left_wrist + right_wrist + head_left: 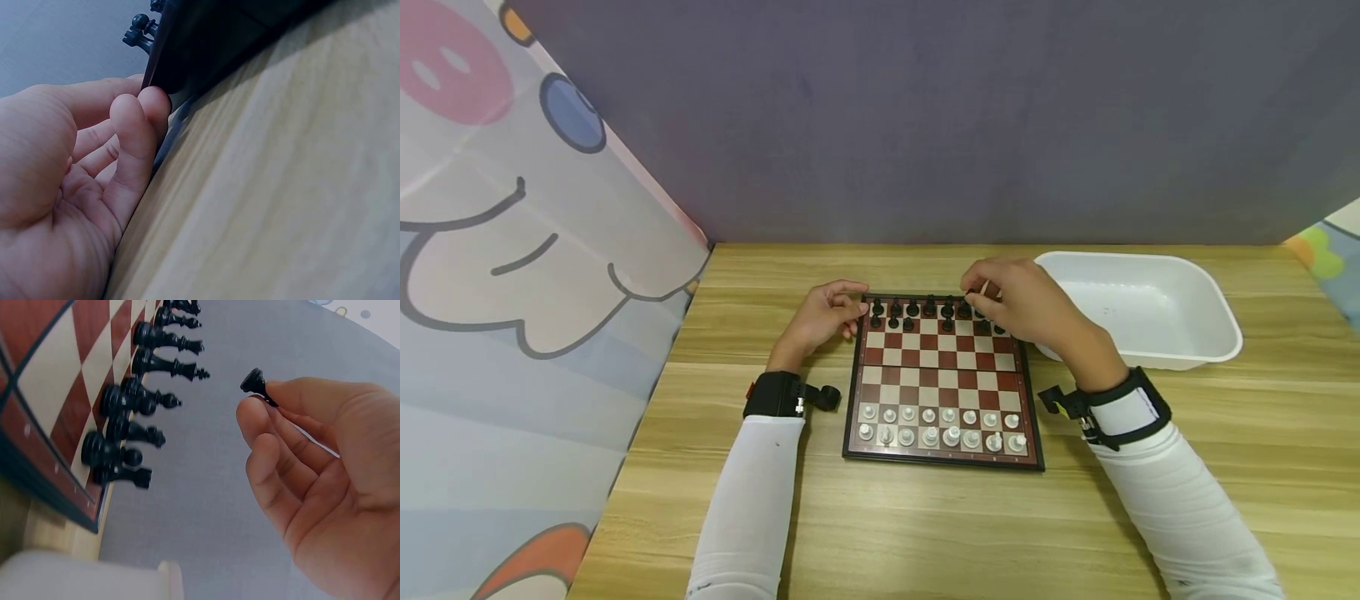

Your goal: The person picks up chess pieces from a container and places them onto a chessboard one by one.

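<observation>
A red-and-cream chessboard (937,358) with a black frame lies on the table in the head view. Black chess pieces (929,307) stand along its far side, with a gap in the front row. White pieces (930,436) line the near side in two rows. The left hand (829,317) grips the board's far left corner between thumb and fingers. Above the far right part of the board, the right hand (1026,300) pinches a small black chess piece (254,382). Its round base shows in the right wrist view; the fingers hide its top.
A white plastic tray (1157,362) stands on the wooden table (1150,467), close to the board's far right corner. Behind the table rises a grey panel (925,125). A wall with cartoon pictures (497,400) runs along the left.
</observation>
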Tool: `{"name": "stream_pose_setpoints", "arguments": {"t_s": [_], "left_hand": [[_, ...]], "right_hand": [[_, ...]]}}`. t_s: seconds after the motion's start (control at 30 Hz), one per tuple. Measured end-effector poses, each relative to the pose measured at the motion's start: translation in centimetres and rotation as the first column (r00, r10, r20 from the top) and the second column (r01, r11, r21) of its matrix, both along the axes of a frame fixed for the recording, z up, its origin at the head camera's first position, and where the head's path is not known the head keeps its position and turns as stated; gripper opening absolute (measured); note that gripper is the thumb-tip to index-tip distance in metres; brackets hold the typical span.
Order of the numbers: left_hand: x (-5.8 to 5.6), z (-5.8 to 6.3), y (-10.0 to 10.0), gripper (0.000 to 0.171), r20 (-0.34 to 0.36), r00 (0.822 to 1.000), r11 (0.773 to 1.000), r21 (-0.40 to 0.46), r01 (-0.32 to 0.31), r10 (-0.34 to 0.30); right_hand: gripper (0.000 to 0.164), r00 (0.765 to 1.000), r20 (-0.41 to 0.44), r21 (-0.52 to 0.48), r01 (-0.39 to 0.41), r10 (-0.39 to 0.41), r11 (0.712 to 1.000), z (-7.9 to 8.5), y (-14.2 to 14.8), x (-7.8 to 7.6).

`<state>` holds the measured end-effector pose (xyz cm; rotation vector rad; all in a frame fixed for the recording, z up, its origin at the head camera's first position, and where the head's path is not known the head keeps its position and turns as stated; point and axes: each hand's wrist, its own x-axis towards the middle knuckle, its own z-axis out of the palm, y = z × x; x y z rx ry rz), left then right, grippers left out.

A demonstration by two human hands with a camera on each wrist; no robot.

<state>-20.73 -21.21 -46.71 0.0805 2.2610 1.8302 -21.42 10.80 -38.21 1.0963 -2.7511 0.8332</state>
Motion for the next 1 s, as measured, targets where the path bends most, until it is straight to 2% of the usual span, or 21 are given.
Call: {"name": "stream_pose_setpoints", "arguments": {"t_s": [0.1, 0.37, 0.7, 1.0], "left_hand": [[0.1, 0.1, 0.0, 0.038, 0.001, 1.000, 1.000, -0.001, 0.000, 0.000], [0.0, 0.0, -0.3, 0.037, -0.002, 1.000, 1.000, 0.003, -0.005, 0.005], [0.2, 0.2, -0.2, 0.036, -0.002, 1.000, 1.000, 0.009, -0.005, 0.005], [0.4, 0.3, 0.0, 0.038, 0.000, 1.000, 1.000, 0.017, 0.011, -0.011]], "right_hand": [[0.009, 1.000, 0.012, -0.006, -0.008, 0.008, 1.000, 0.0, -0.6, 0.1], [0.004, 0.998, -0.023, -0.011, -0.051, 0.051, 0.999, 0.0, -1.7, 0.0], [0.008, 0.993, -0.063, 0.050, -0.097, 0.100, 0.994, 0.2, -2.6, -0.3], [0.008, 0.988, -0.060, 0.090, -0.138, 0.144, 0.986, 0.1, -3.3, 0.0]]}}
